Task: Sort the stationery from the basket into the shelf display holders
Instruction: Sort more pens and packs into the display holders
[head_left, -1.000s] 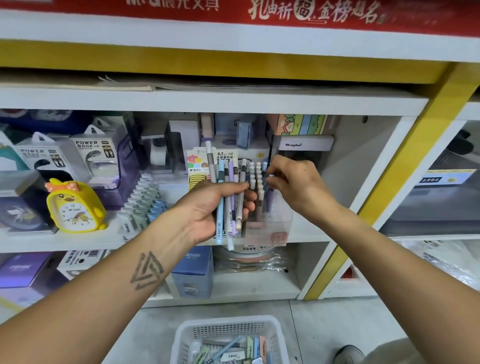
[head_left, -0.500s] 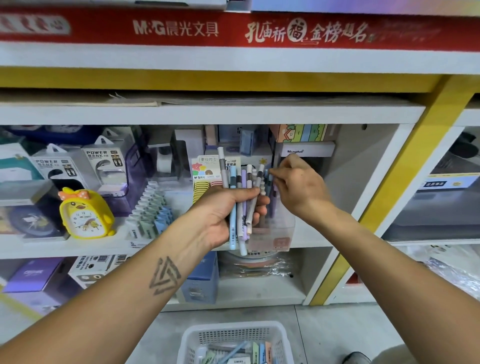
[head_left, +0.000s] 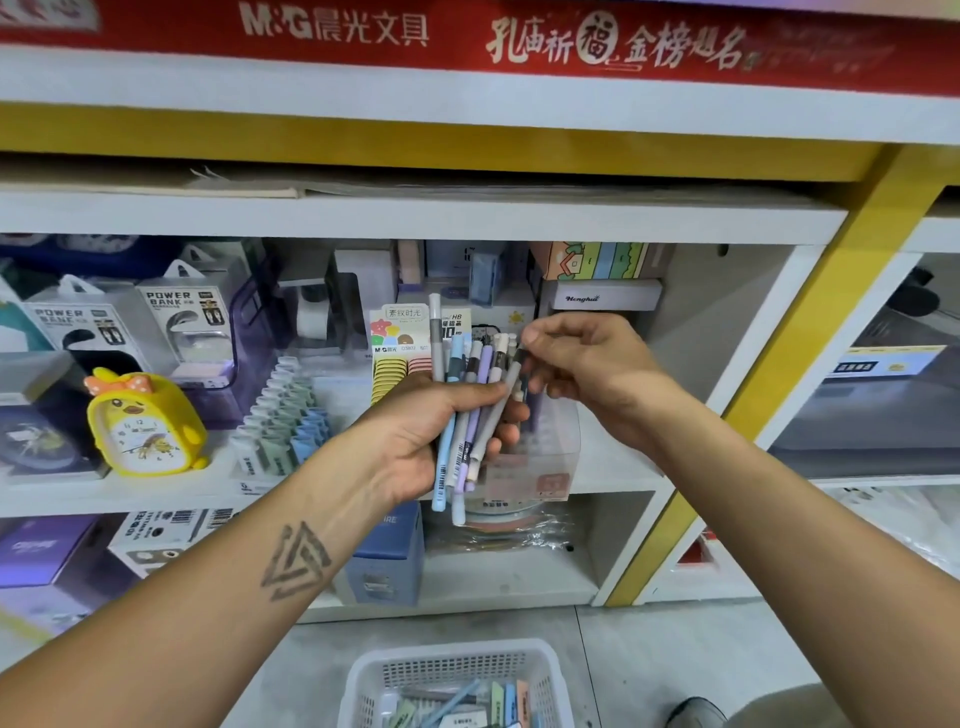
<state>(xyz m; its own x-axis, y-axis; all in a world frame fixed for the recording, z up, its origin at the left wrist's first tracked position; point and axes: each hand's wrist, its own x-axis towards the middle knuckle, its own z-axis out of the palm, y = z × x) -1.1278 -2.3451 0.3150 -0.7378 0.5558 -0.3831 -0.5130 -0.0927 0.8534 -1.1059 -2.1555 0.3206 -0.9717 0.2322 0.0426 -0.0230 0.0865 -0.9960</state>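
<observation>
The right hand (head_left: 582, 364), which a moment ago reached into the clear holder (head_left: 540, 452), has come back to pinch a grey pen (head_left: 501, 402) from the bundle (head_left: 467, 415) gripped by the left hand (head_left: 431, 436); another pen is ready for the holder, while the basket (head_left: 457, 686) waits below.

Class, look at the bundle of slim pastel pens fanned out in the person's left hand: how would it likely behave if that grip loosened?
The bundle of slim pastel pens probably slips apart: smooth barrels already splay unevenly in the left hand. Each looks stiff and light. Round bodies would likely roll once dropped.
</observation>
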